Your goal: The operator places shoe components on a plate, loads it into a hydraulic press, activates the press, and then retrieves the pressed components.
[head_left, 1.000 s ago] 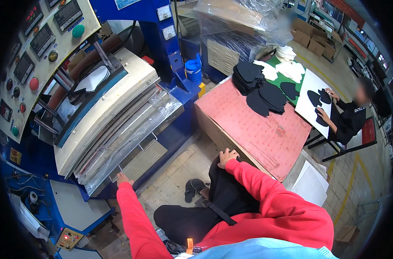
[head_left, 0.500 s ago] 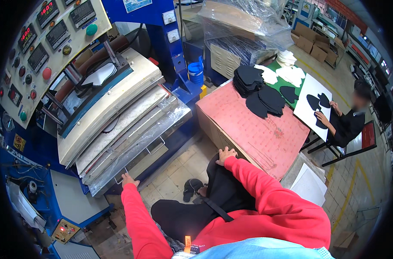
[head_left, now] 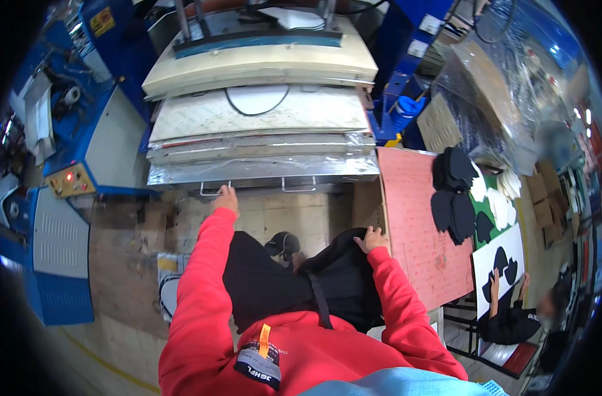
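Note:
My left hand [head_left: 226,199] is at the left wire handle [head_left: 212,190] on the front of a flat metal plate [head_left: 261,170], its fingers closed around the handle's right end. This plate is the lowest layer of a heated press [head_left: 261,66], with pale slabs stacked above it. A second handle [head_left: 298,185] sits further right, untouched. My right hand [head_left: 372,240] rests on my black-clad knee, fingers spread and holding nothing, close to the edge of a pink-topped table [head_left: 413,224].
Stacks of black cut pieces [head_left: 454,214] and white pieces [head_left: 502,204] lie on the right-hand table. Beyond, a co-worker [head_left: 512,320] handles black pieces on a white board [head_left: 489,264]. Blue machine cabinets [head_left: 63,251] stand at left; a blue jug [head_left: 405,112] is beside the press.
My view has swung left, bringing the press front to the centre and the table to the right. My left hand stays at the handle, my right hand at my knee.

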Action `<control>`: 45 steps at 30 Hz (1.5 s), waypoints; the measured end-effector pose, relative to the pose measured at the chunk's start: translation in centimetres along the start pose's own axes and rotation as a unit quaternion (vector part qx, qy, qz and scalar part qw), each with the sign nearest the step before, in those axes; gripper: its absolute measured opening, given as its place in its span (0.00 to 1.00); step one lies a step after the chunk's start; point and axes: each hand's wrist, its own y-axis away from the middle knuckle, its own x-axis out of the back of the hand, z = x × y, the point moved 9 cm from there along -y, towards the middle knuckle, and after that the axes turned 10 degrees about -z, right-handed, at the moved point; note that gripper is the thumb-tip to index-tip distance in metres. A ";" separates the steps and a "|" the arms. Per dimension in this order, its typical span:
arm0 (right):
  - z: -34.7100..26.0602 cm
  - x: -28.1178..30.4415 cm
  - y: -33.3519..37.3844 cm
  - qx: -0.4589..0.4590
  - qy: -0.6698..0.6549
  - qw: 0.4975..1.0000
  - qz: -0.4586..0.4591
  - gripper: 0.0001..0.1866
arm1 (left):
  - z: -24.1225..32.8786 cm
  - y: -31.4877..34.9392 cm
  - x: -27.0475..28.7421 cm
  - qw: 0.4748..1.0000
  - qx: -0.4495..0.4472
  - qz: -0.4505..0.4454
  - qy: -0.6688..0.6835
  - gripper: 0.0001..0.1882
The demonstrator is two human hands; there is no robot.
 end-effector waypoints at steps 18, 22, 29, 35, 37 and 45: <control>-23.6 6.6 -0.3 0.423 -0.285 0.856 0.088 0.15 | 0.8 4.9 2.4 0.991 -0.043 -0.086 -0.097 0.34; -23.7 6.5 0.3 0.420 -0.247 0.865 0.121 0.16 | 2.6 5.7 8.7 0.964 -0.213 -0.152 -0.046 0.20; -23.5 7.0 2.3 0.424 -0.209 0.871 0.138 0.18 | 5.4 1.1 27.1 0.880 -0.417 0.170 0.152 0.11; -23.4 7.4 3.6 0.421 -0.209 0.875 0.119 0.18 | -2.1 -13.0 28.8 0.959 -0.185 0.202 0.070 0.18; -23.0 7.3 3.7 0.400 -0.208 0.886 0.113 0.18 | -4.6 -15.4 26.9 0.977 -0.102 0.184 0.024 0.23; -22.5 7.7 4.5 0.406 -0.249 0.866 0.153 0.17 | -9.7 -18.6 22.5 0.989 0.090 0.117 0.018 0.45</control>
